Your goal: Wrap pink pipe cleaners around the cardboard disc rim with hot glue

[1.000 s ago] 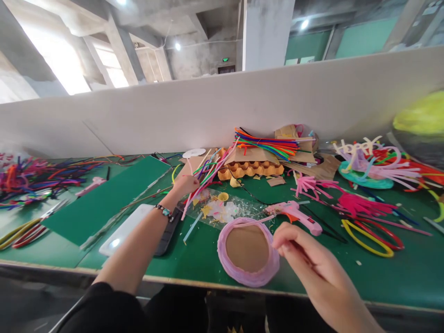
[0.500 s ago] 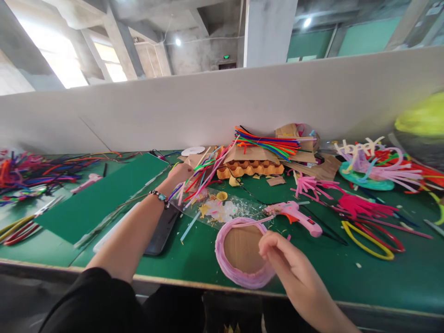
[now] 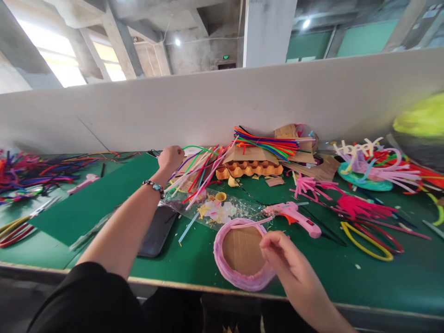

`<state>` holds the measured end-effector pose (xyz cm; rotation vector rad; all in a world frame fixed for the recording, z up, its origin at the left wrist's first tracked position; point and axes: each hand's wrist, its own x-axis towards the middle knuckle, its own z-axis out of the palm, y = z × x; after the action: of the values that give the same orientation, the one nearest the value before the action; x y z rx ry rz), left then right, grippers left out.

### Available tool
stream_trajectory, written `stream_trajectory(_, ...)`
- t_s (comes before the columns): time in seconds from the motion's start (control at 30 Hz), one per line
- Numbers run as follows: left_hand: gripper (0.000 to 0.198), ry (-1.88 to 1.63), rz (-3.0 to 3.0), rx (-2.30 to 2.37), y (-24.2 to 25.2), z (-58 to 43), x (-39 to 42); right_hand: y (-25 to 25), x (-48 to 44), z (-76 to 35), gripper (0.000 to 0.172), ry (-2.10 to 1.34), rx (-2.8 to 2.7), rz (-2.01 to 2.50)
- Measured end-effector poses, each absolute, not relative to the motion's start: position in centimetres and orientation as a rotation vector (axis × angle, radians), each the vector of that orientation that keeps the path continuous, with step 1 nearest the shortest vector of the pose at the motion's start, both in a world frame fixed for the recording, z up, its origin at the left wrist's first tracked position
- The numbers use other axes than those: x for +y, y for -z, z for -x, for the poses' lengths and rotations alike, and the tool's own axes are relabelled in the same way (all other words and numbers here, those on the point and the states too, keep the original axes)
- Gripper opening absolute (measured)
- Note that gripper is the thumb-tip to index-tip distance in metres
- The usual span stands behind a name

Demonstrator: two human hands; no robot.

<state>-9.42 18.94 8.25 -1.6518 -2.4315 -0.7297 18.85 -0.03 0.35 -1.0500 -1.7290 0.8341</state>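
Observation:
My left hand, a beaded bracelet at its wrist, is closed in a fist beyond the spread of loose pipe cleaners. A green pipe cleaner arches out of that fist to the right. Close to the table's front edge lies a ring wrapped in pale pink pipe cleaner, with a brown cardboard disc inside it. My right hand is over the ring's right edge, fingers curled and pressed together. Whatever its fingertips hold, if anything, is hidden. A pink glue gun lies just beyond this hand.
Bundled pipe cleaners rest on cardboard above an orange egg tray. A green sheet, scissors and a dark phone-like slab occupy the left. Yellow-handled scissors lie right. A white partition stands behind.
My left hand has moved left and up, away from the loose pipe cleaners, and a green one now arches from it. The right hand stays almost still at the pink ring.

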Motion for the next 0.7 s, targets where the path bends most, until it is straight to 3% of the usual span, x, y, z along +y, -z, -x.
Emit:
stream_trajectory(0.47,0.029,1.476,1.728,-2.131,-9.3,10.1,20.0,-0.8,0.6,-18.9,0.013,-0.685,-1.78,0.978)
stream_trajectory(0.7,0.032,1.186,1.985,-2.31,-8.1,10.5,19.5,-0.2,0.7,-18.7,0.009,-0.729,-1.8,0.957)
